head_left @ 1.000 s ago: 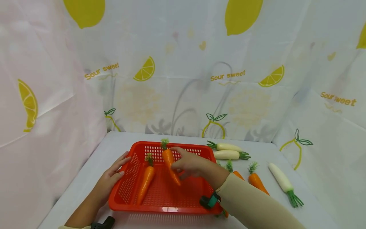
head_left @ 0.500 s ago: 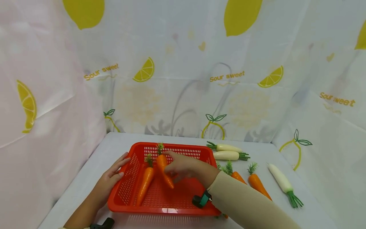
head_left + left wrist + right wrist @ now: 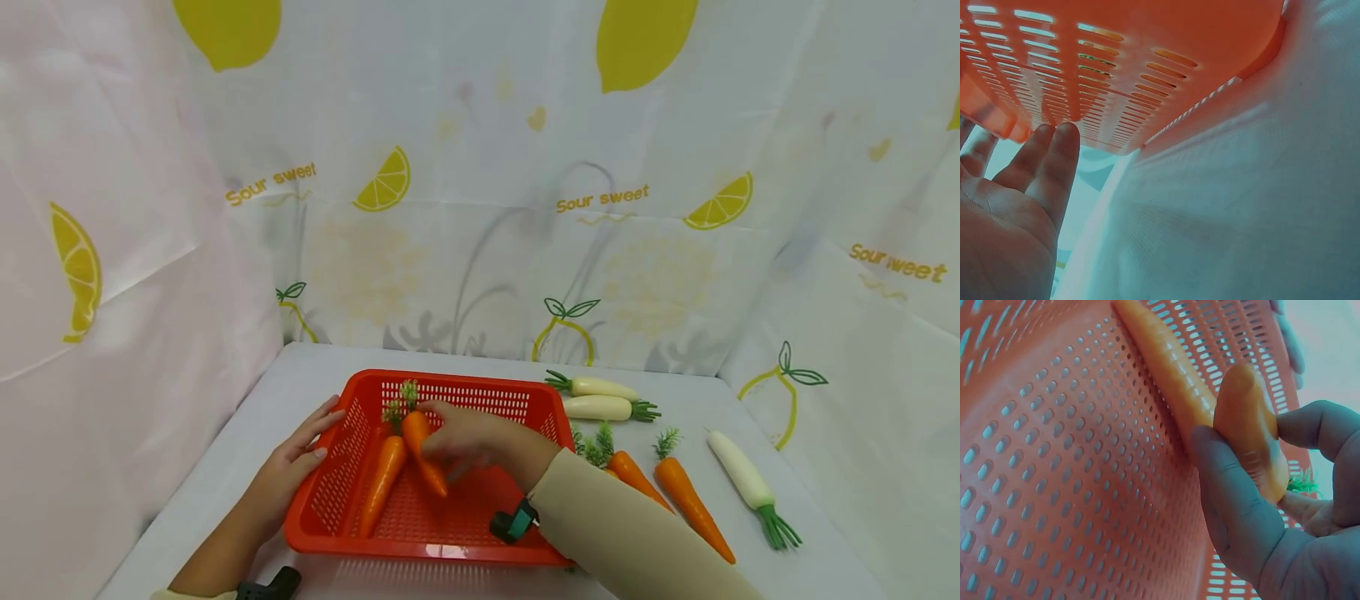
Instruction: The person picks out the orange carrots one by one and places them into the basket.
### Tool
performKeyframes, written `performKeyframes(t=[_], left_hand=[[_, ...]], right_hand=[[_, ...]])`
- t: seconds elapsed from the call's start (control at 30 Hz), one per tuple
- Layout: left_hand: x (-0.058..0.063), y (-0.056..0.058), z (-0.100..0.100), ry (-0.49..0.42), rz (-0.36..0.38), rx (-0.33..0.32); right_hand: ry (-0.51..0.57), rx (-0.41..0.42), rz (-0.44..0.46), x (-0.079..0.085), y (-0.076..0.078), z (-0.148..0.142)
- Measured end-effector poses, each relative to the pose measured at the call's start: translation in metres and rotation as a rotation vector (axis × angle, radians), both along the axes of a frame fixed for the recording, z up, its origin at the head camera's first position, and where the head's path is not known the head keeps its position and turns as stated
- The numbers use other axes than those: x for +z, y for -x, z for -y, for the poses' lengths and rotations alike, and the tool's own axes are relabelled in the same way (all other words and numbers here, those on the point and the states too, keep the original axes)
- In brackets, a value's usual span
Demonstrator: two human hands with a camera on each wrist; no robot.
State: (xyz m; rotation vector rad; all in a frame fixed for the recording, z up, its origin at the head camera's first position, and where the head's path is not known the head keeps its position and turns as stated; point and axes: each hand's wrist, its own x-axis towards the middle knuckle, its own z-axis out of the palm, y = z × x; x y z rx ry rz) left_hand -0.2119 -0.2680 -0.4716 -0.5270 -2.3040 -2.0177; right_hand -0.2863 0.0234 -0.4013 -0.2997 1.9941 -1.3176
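Note:
A red plastic basket point(image 3: 420, 547) with slotted walls stands on the white table. Inside it, my right hand point(image 3: 468, 439) grips an orange carrot point(image 3: 422, 446) with a green top, between thumb and fingers. A second carrot point(image 3: 384, 479) lies along the basket's left side, close beside the held one. In the right wrist view the held carrot point(image 3: 1249, 425) points its tip toward the camera, above the basket floor. My left hand point(image 3: 296, 458) rests on the left rim with its fingers extended; the left wrist view shows the fingertips point(image 3: 1063, 140) against the slotted outer wall.
Right of the basket lie more carrots point(image 3: 693, 504), some partly hidden by the right sleeve point(image 3: 622, 517). Two white radishes point(image 3: 603, 398) lie behind them, and another radish point(image 3: 742, 471) lies farther right. A lemon-print cloth point(image 3: 480, 208) encloses the table's back and sides.
My right hand has moved left and slightly down in the basket with its carrot, bringing it beside the lying carrot. The left hand stays on the rim.

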Motion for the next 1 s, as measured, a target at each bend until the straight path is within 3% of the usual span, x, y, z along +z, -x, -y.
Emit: performKeyframes(t=[1.0], left_hand=[[0.003, 0.000, -0.002, -0.028, 0.035, -0.002]], right_hand=[[-0.053, 0.016, 0.063, -0.014, 0.000, 0.007]])
